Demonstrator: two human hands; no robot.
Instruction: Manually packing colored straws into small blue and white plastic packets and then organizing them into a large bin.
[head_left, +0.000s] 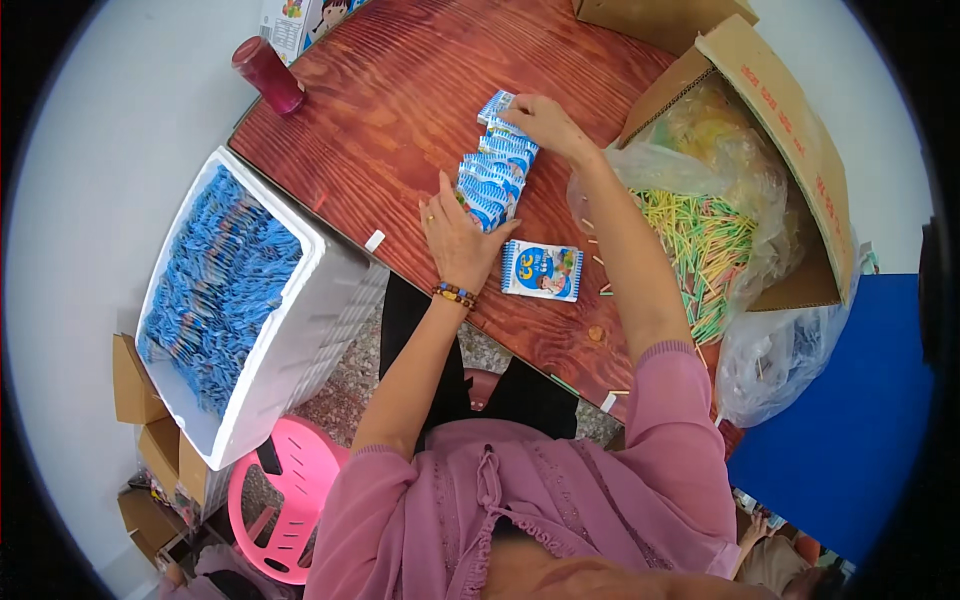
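A slanting row of overlapping small blue-and-white packets [497, 170] lies on the reddish wooden table [380, 90]. My left hand [462, 240] cups the row's near end, its fingers along the left side and its thumb across the bottom. At the far end, my right hand [548, 125] has its fingers curled over the last packets; its fingertips are partly hidden. One single packet [541, 271] lies face up just right of my left wrist, apart from the row.
At left stands a white foam box [325, 265] full of blue packets. On the right, a cardboard box [800, 150] lies tipped, with coloured thin sticks [695, 245] spilling from its clear bag. A red jar [270, 77] is at the far left; a pink chair [290, 490] stands below the foam box.
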